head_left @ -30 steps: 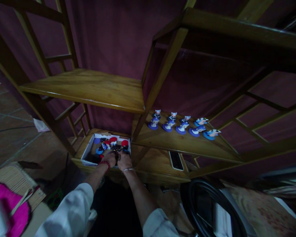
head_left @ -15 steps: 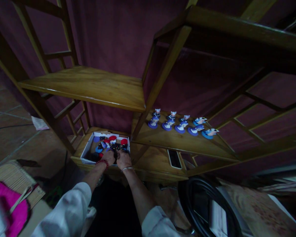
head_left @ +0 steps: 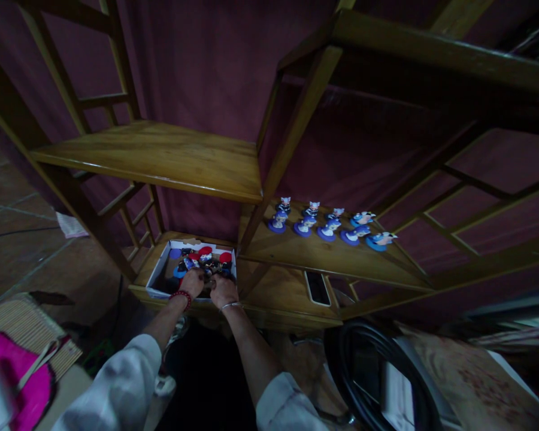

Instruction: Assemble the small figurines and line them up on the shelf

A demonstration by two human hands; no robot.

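Observation:
Both of my hands are over the front of a shallow white box on the low shelf. Inside it lies a jumble of small figurines with red, blue and purple round bases. My left hand, a red bead bracelet at its wrist, has its fingers curled in. Close beside it is my right hand, wearing a thin bangle, its fingers bent together as well. Something small and dark is between the fingertips of the two hands, too dim to name.
On the right-hand shelf stand several figurines in two rows. A phone lies on the lower board. A bare wooden shelf juts out above the box. A black rounded seat or bag is at lower right.
My left hand has shifted slightly left and up, and its fingers now show nearer the box's middle. My right hand has barely moved. The figurines on the shelf stay put.

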